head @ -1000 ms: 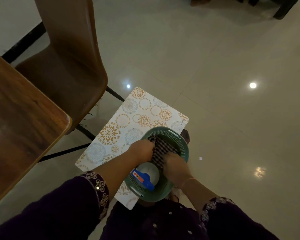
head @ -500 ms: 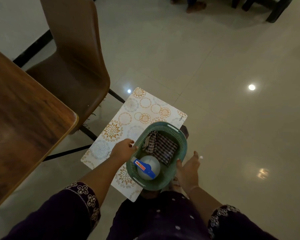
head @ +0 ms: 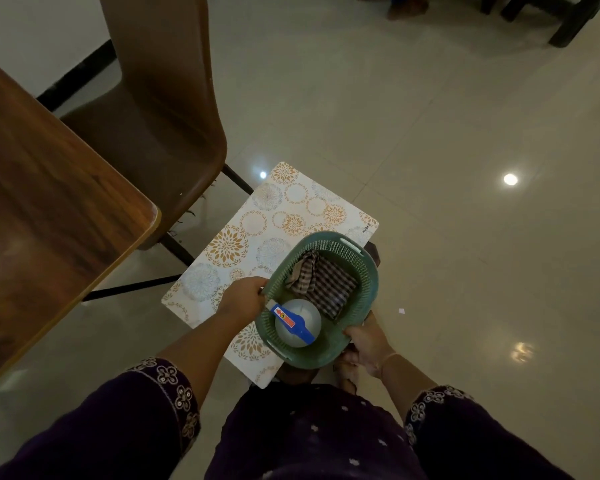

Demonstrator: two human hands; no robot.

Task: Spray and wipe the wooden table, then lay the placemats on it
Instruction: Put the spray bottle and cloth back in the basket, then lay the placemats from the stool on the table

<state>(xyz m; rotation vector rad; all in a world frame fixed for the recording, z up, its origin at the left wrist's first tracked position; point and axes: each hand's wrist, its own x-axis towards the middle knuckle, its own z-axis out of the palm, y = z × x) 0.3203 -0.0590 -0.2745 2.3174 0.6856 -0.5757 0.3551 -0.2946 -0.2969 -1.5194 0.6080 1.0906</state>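
Observation:
A green plastic basket (head: 368,268) sits on a patterned placemat (head: 257,237) that lies over a low stool in front of me. Inside the basket are a checked cloth (head: 323,282) and a spray bottle (head: 297,322) with a blue head. My left hand (head: 243,296) grips the basket's left rim. My right hand (head: 366,341) holds its near right side from below. The wooden table (head: 42,209) stands to the left, its corner near the chair.
A brown chair (head: 160,109) stands beside the table, its black legs reaching toward the placemat. Glossy tiled floor (head: 465,254) spreads to the right. Dark furniture legs (head: 568,22) and someone's feet (head: 406,8) are at the far top.
My hands left the cloth inside the basket and moved to the basket's two sides, where they now hold it. The view has shifted slightly.

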